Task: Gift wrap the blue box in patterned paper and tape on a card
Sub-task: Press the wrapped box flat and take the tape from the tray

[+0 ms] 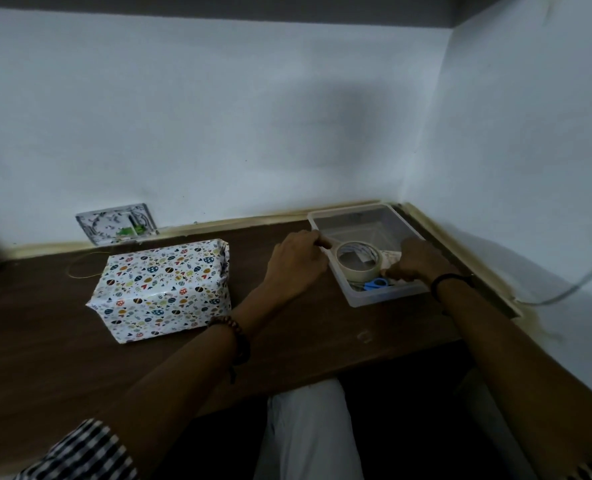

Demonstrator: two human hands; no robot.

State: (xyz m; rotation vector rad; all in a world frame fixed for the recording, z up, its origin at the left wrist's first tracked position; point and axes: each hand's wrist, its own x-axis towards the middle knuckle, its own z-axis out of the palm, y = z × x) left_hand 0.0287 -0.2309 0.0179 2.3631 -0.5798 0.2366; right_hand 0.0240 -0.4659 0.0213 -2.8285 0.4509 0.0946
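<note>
The box [161, 289], fully covered in white paper with a coloured egg pattern, lies on the dark wooden desk [62, 358] at the left. To its right, my left hand [296, 263] holds a roll of beige masking tape [356, 259] at its left edge, over a clear plastic tray [384, 296]. My right hand [415, 261] pinches the tape's loose end at the roll's right side. Blue-handled scissors [376, 283] lie in the tray under the roll. No card is visible.
The tray sits in the desk's back right corner against white walls. A wall socket plate [116, 223] is behind the box, with a thin yellow string [79, 268] on the desk below it. A cable [578, 285] hangs at the right wall.
</note>
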